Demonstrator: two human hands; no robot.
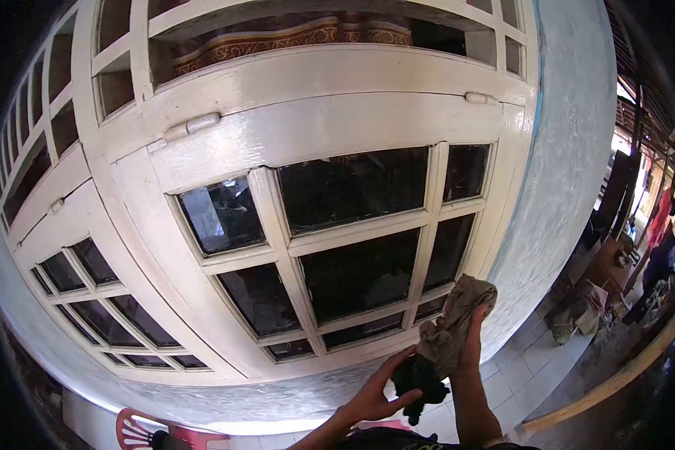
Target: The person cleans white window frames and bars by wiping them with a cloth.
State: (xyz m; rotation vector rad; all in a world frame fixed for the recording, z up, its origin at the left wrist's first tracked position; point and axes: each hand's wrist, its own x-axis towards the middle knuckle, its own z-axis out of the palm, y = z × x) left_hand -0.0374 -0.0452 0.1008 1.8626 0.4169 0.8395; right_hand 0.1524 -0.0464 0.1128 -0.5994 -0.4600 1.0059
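Note:
My left hand (pixel 376 395) is wrapped round a dark, bunched object (pixel 421 381), perhaps a black cloth, low in the view. Close on its right, my right hand (pixel 475 330) grips a crumpled grey-brown cloth (pixel 465 298), which hangs down beside the dark object. Both hands are in front of the lower right part of a cream window frame (pixel 360 234) with dark glass panes (pixel 360 274). Whether the cloth touches the frame cannot be made out.
A second paned window (pixel 101 319) is at the left. Pale blue wall (pixel 570 150) borders the frame. Below are a red chair (pixel 133 431) and a tiled floor (pixel 506 390). Household clutter (pixel 589 311) and a wooden beam (pixel 615 379) lie at the right.

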